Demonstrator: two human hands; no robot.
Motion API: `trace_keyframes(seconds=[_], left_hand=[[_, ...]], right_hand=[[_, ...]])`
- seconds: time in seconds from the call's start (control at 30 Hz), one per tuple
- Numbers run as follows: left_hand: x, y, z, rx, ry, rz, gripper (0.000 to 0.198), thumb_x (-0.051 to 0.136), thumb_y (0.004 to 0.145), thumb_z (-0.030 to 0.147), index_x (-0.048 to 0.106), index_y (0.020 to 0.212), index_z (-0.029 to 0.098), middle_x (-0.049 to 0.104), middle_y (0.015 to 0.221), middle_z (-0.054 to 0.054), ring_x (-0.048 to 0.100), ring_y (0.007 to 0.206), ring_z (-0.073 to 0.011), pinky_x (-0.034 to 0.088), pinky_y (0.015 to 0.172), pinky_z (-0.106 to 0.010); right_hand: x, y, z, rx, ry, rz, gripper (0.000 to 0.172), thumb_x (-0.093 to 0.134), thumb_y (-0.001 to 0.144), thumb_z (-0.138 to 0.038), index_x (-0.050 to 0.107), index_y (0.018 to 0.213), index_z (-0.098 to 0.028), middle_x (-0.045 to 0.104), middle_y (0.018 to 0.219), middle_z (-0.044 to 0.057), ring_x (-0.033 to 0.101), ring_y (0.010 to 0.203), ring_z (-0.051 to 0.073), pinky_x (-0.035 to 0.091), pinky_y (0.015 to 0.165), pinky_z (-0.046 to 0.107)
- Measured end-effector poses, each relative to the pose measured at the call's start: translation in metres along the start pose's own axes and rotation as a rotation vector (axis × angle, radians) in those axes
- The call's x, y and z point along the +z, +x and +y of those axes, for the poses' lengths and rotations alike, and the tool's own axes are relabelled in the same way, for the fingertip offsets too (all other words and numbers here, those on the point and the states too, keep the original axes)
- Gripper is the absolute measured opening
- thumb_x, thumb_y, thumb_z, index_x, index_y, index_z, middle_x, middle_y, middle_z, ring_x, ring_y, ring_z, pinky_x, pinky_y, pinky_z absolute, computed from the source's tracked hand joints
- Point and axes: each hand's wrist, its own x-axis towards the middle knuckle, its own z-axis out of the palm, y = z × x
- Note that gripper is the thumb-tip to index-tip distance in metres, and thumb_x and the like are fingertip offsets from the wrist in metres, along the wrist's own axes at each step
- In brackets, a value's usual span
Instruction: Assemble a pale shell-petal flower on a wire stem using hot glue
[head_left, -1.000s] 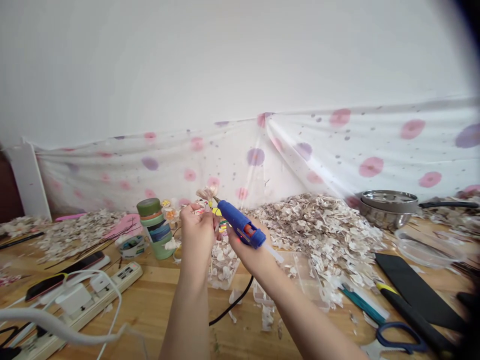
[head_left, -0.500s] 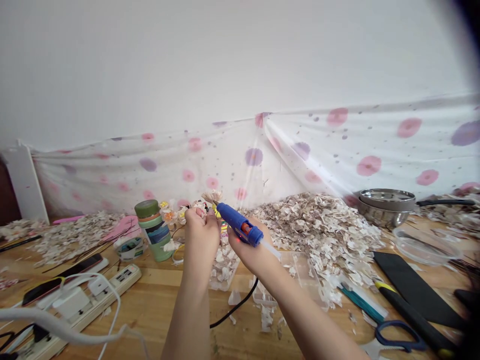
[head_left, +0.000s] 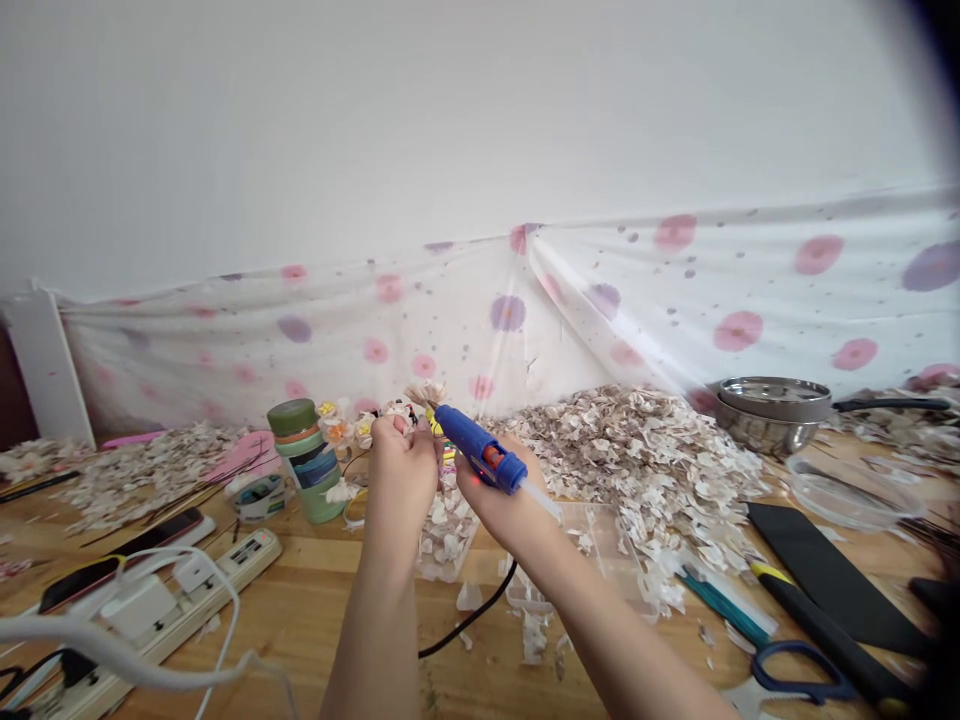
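Observation:
A blue glue gun (head_left: pixel 480 447) with a clear glue stick at its rear is in my right hand (head_left: pixel 499 500), fingers wrapped round it. Its yellow nozzle points away and left, close to my left hand (head_left: pixel 405 455). The fingers of my left hand are pinched together at a small flower of pale petals (head_left: pixel 426 397); the fingertips are partly hidden. A black cord runs down from the glue gun. Behind my right hand lies a large heap of dried pale petals (head_left: pixel 637 450).
Left are a green jar (head_left: pixel 306 460), a small tub (head_left: pixel 259 497) and a power strip (head_left: pixel 187 610) with white cables. On the right stand steel bowls (head_left: pixel 772 412), a clear plastic dish (head_left: pixel 855 490), scissors (head_left: pixel 799 670) and a teal cutter (head_left: pixel 724 605). A spotted sheet (head_left: pixel 450 320) hangs behind.

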Motion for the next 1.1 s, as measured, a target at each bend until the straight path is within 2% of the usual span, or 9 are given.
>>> trace_keyframes(seconds=[0.6,0.93,1.1], left_hand=[[-0.0029,0.0034,0.0007,-0.029,-0.038,-0.048,0.025,0.042,0.089,0.012,0.023,0.080,0.026,0.042,0.043,0.013,0.034,0.029,-0.0099,0.029,0.032,-0.018],[-0.0059,0.0056,-0.0010,-0.031,-0.039,-0.063,0.023,0.041,0.090,0.016,0.021,0.083,0.027,0.041,0.042,0.014,0.034,0.029,-0.0119,0.029,0.032,-0.019],[-0.0082,0.0052,-0.0026,-0.012,-0.025,-0.073,0.021,0.041,0.090,0.020,0.022,0.084,0.026,0.040,0.046,0.014,0.036,0.031,-0.0111,0.033,0.034,-0.020]], right_hand=[[0.0018,-0.0006,0.0029,0.011,0.018,0.011,0.029,0.053,0.075,-0.026,0.033,0.054,-0.023,0.039,0.049,-0.005,0.039,0.046,0.011,0.034,0.051,0.026],[0.0007,0.0003,0.0013,0.049,0.055,0.003,0.028,0.053,0.073,-0.025,0.033,0.053,-0.023,0.038,0.049,-0.006,0.036,0.046,0.011,0.031,0.050,0.025],[0.0005,0.0007,0.0022,0.088,0.091,-0.009,0.028,0.055,0.073,-0.027,0.035,0.053,-0.023,0.038,0.048,-0.006,0.036,0.046,0.011,0.030,0.049,0.025]])
